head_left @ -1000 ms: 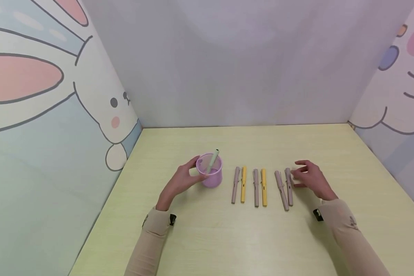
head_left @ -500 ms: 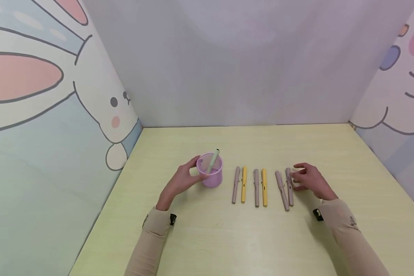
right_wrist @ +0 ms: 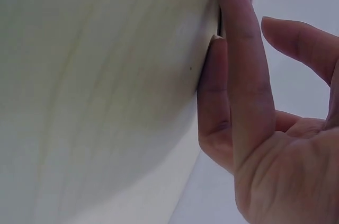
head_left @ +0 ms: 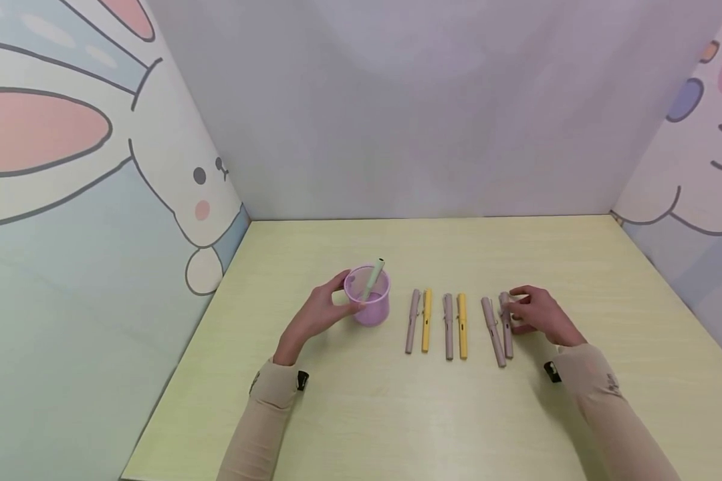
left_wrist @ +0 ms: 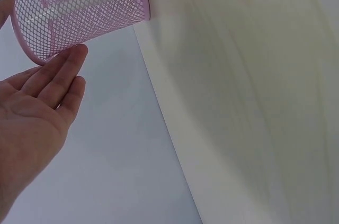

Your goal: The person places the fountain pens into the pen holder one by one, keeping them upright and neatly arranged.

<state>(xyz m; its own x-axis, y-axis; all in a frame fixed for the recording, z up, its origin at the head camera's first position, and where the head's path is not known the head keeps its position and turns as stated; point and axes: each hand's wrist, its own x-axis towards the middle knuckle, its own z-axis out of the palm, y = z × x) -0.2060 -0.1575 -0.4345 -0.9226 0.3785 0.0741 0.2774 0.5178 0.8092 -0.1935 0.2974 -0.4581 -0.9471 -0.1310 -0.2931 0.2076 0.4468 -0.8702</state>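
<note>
My left hand [head_left: 323, 310] holds a pink-purple mesh pen holder [head_left: 368, 314], thumb on one side of the rim and fingers on the other. A pale green pen [head_left: 373, 277] leans inside it; the left wrist view shows it through the mesh [left_wrist: 95, 15]. On the right, my right hand [head_left: 540, 314] is at the rightmost mauve pen [head_left: 508, 334], fingertips touching its upper part. One finger [right_wrist: 304, 46] stands away from the pen in the right wrist view. Another mauve pen [head_left: 495, 337] lies just left of it, slightly slanted.
Between holder and right hand lie two pairs of pens: a mauve pen [head_left: 412, 327] beside a yellow pen [head_left: 426, 327], and a second mauve pen [head_left: 448, 334] beside a second yellow pen [head_left: 462, 334]. Walls with cartoon drawings enclose the pale wooden table [head_left: 373, 414] at back and sides.
My right hand has moved slightly left and down, its fingertips coming onto the rightmost mauve pen. The left hand and pen holder stay in place.
</note>
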